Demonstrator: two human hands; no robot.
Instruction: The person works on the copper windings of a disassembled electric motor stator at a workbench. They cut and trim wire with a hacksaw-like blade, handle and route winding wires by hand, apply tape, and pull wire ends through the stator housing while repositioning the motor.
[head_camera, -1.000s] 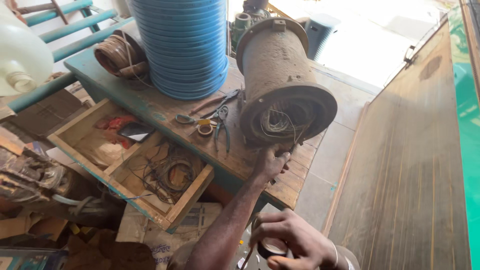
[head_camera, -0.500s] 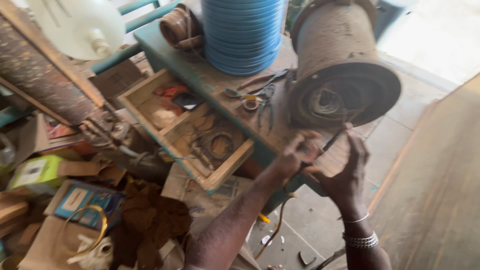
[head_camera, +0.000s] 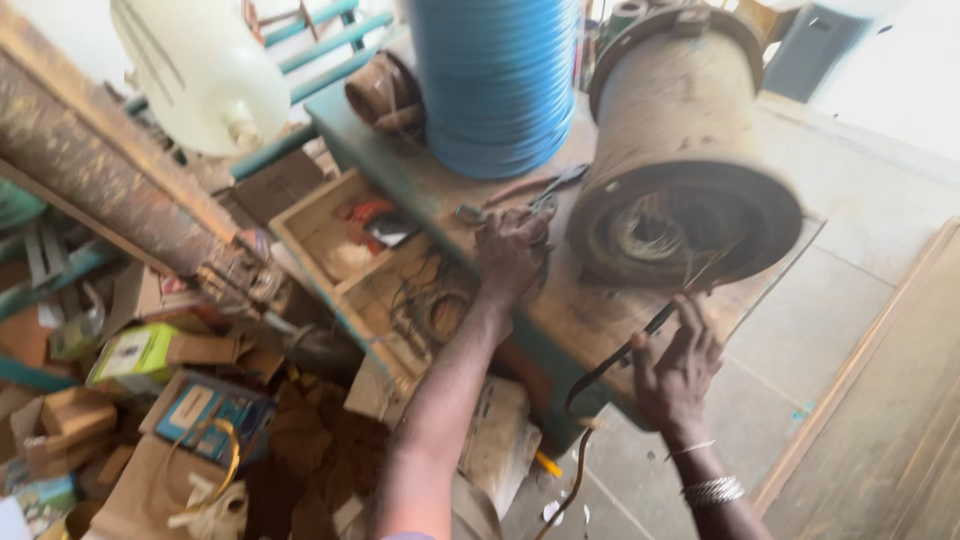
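Over on the far left there's a white plastic jug (head_camera: 205, 70) hanging above a rusty beam (head_camera: 100, 180), and under that a floor heap of cardboard boxes (head_camera: 150, 355) and scraps. Next along, an open wooden drawer (head_camera: 355, 255) sticks out of the green table (head_camera: 560, 320), full of wire bits and small parts. A blue ribbed drum (head_camera: 495, 80) stands on the tabletop behind it.

Your left hand (head_camera: 510, 255) is down on the table edge, fingers curled over something small — can't tell what, it's hidden under the knuckles. Pliers (head_camera: 545, 190) lie just beyond it, near the drum's base.

Then the big one: a dusty motor housing (head_camera: 680, 160) lying on its side on the table, open end facing you, with copper windings (head_camera: 650, 230) showing inside. Your right hand (head_camera: 675, 370) is just below its rim, pinching a thin dark strip (head_camera: 625, 355) — it runs from the housing's mouth down past the table edge toward the tiled floor (head_camera: 790, 340). There's a metal bracelet (head_camera: 712, 490) on that wrist.
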